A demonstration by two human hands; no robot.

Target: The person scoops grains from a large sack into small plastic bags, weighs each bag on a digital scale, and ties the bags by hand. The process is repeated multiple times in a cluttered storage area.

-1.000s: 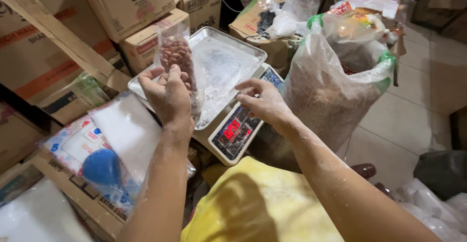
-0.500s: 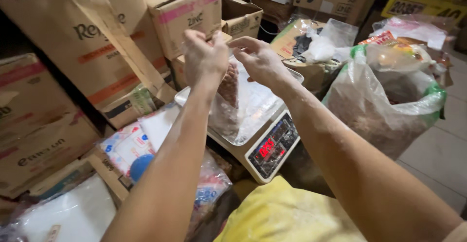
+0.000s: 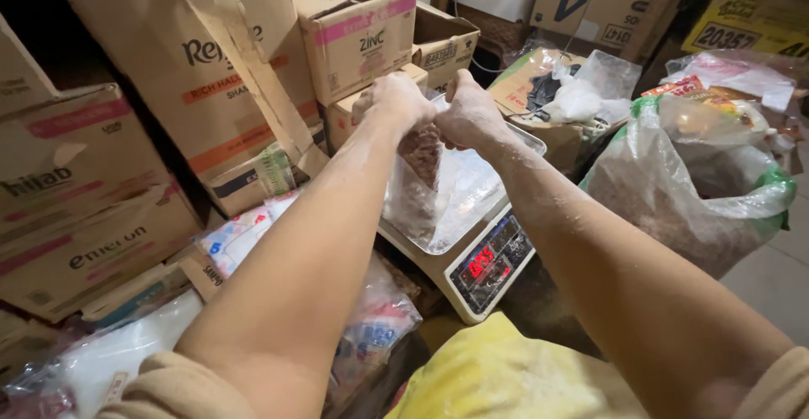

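Above the digital scale (image 3: 472,242), the left hand (image 3: 396,103) and right hand (image 3: 472,116) both pinch the top of a small clear bag (image 3: 417,179) of reddish-brown grains, which hangs over the scale's tray. Right of it sits a large open sack (image 3: 691,192); cardboard boxes (image 3: 211,82) are stacked on the far left.

Single head-worn view, angled down and forward, close over outstretched forearms and scale (image 3: 472,242).
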